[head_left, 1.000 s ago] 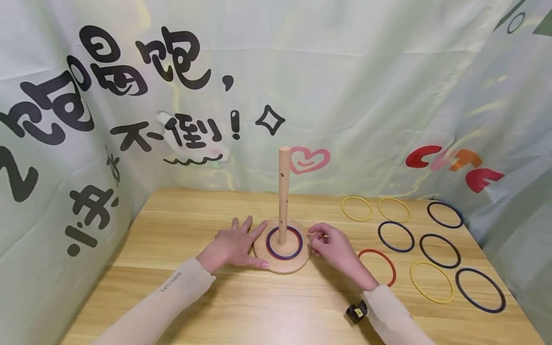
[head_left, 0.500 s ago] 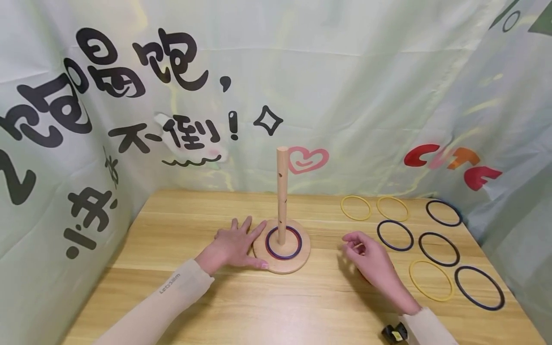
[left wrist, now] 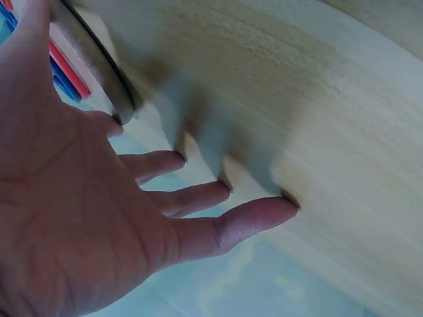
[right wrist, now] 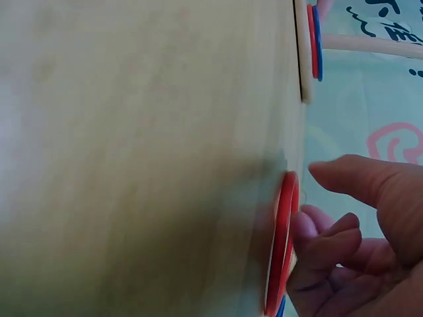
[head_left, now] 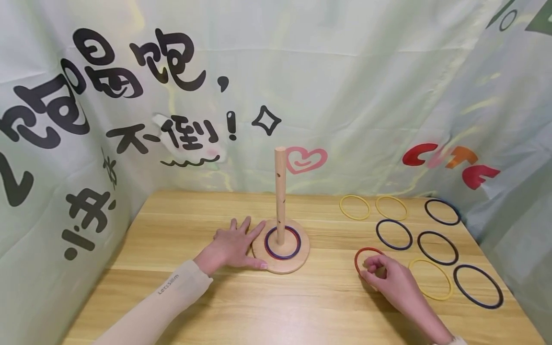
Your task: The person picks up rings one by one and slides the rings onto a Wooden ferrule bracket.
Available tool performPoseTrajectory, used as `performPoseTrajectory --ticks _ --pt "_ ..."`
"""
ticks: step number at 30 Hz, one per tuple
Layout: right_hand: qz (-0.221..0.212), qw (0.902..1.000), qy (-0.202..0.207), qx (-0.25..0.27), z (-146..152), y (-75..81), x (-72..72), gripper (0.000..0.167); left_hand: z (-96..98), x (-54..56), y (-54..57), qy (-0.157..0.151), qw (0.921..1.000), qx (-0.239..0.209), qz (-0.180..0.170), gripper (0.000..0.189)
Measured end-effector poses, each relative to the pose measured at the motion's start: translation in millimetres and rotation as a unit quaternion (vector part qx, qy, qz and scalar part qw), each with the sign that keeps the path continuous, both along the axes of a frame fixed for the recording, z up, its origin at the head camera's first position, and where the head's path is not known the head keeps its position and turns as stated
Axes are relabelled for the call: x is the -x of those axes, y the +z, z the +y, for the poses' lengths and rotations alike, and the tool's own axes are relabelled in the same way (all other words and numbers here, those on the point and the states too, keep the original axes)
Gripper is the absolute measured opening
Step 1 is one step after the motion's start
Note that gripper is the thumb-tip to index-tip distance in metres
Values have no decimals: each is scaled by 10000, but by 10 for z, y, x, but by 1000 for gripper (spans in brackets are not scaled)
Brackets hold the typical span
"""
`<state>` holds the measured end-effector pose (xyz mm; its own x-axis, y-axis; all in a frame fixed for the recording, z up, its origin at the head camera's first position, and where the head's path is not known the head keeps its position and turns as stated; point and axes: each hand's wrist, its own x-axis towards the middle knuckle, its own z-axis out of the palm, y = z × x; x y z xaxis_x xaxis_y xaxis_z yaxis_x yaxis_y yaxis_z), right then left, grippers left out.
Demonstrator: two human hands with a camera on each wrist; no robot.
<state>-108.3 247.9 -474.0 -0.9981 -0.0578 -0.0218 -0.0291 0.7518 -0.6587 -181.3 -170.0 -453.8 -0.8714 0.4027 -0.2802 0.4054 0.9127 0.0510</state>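
Observation:
My left hand (head_left: 233,244) rests spread at the left side of a round wooden base (head_left: 293,266), thumb and index finger at its edge. An upright wooden post (head_left: 281,191) rises from that base. Round the post's foot lie a dark blue ring (head_left: 300,243) and, under it, a red ring (right wrist: 313,39). On the right, my right hand (head_left: 394,280) is over another red ring (head_left: 356,261), covering part of it. In the right wrist view its fingers (right wrist: 327,254) are bent right beside this ring, and the thumb stands apart from them.
Two yellow rings lie at the back right, and a third yellow ring (head_left: 451,287) is partly behind my right hand. Several dark blue rings, one of them the nearest ring (head_left: 502,294), lie farther right. A printed curtain (head_left: 366,96) hangs behind the wooden table (head_left: 258,311).
My right hand has moved from beside the base rightward and toward me, to the loose red ring. The left hand has stayed at the base.

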Motion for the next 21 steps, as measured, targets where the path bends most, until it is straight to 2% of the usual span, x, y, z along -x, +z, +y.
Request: performPoseTrajectory --ticks 5,13,16,21 --pt "-145 9995 170 -243 30 -35 -33 19 -2 8 -11 -26 10000 54 27 123" --pt "-295 9981 295 -453 7 -41 -10 9 -7 7 -24 -38 10000 10 37 123" --pt "-164 9981 316 -495 -26 -34 -9 9 -5 7 -26 -38 10000 8 46 123" --pt "288 9987 411 -118 -102 -18 -33 8 -8 7 -32 -37 10000 -4 51 123"
